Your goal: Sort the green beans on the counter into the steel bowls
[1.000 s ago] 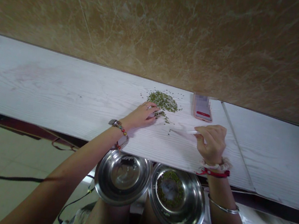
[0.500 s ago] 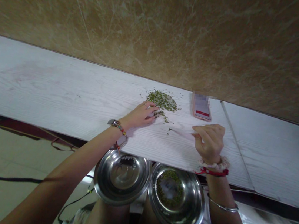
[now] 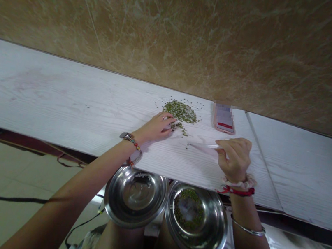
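Note:
A loose pile of small green beans (image 3: 180,112) lies on the white wood-grain tabletop (image 3: 63,101). My left hand (image 3: 159,125) rests at the pile's near left edge, fingers apart and touching a few beans; something pale shows beneath the fingers, too unclear to name. To the right, my right hand (image 3: 234,157) is closed around slim, pale tweezers (image 3: 209,146). Their tips point left, down at the tabletop, by a couple of stray beans (image 3: 186,148) in front of the pile.
Two steel bowls sit on my lap below the table edge. The left bowl (image 3: 111,210) holds some small whitish bits; green beans lie in the right bowl (image 3: 213,244). A phone (image 3: 225,123) lies near the brown marbled wall (image 3: 179,35). Black cables (image 3: 1,199) cross at lower left.
My right hand has shifted slightly to the right with the tweezers, which now show as a brighter strip. My left hand and the pile look the same.

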A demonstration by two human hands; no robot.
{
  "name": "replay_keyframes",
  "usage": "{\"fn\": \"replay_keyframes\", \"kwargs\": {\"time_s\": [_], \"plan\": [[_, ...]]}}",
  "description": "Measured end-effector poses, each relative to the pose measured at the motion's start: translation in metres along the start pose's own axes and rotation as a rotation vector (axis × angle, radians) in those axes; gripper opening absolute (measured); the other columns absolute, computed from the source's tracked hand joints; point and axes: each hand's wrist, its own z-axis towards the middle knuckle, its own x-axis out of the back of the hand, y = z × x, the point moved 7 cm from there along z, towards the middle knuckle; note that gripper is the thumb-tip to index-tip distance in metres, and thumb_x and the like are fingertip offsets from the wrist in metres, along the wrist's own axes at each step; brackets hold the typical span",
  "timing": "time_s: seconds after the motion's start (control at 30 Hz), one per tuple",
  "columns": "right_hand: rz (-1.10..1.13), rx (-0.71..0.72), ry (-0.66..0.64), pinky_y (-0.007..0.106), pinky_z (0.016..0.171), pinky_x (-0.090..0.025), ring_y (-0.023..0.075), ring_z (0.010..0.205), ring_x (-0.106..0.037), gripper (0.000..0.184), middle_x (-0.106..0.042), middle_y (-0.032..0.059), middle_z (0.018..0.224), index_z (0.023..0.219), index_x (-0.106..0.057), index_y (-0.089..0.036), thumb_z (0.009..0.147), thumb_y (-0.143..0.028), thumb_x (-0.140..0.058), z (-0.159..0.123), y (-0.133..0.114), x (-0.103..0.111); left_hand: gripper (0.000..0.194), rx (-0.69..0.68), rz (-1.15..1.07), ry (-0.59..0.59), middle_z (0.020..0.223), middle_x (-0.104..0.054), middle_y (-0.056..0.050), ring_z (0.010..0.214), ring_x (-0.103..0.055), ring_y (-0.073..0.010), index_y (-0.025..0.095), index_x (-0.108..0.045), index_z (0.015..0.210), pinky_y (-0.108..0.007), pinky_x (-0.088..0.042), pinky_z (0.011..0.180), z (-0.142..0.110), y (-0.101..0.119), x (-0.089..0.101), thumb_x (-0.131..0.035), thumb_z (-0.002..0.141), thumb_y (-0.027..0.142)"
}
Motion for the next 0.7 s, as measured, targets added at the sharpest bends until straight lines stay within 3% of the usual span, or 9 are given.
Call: {"fn": "replay_keyframes", "kwargs": {"time_s": [0.27, 0.47, 0.7], "plan": [[-0.017, -0.036, -0.041, 0.034, 0.075, -0.039, 0.0151, 0.066, -0.057, 0.016, -0.064, -0.0008, 0.066, 0.077, -0.063, -0.023, 0.086, -0.027, -0.051, -0.0015, 0.0035, -0.0041, 0.039, 0.016, -0.007, -0.005, 0.128, -0.047, -0.015, 0.121, -0.045, -0.0257, 0.015, -0.052, 0.121, -0.045, -0.038, 0.105, 0.0006, -0.001, -0.0007, -0.051, 0.083, 0.026], [0.004, 0.014, 0.063, 0.032, 0.072, -0.038, 0.014, 0.064, -0.056, 0.011, -0.063, -0.0018, 0.064, 0.079, -0.062, -0.022, 0.085, -0.025, -0.053, 0.0011, -0.0007, 0.005, 0.039, -0.002, -0.005, 0.002, 0.127, -0.048, -0.014, 0.12, -0.045, -0.0254, 0.016, -0.052, 0.121, -0.045, -0.039, 0.104, 0.0002, -0.0014, -0.0014, -0.051, 0.083, 0.026], [-0.037, 0.039, -0.005, 0.033, 0.074, -0.039, 0.0143, 0.065, -0.057, 0.009, -0.065, -0.0023, 0.066, 0.079, -0.063, -0.023, 0.083, -0.024, -0.055, 0.0009, -0.0013, 0.001, 0.039, 0.003, 0.004, 0.003, 0.128, -0.047, -0.014, 0.12, -0.045, -0.0252, 0.015, -0.052, 0.121, -0.044, -0.039, 0.104, 0.0, -0.0003, -0.0001, -0.05, 0.084, 0.027]]}}
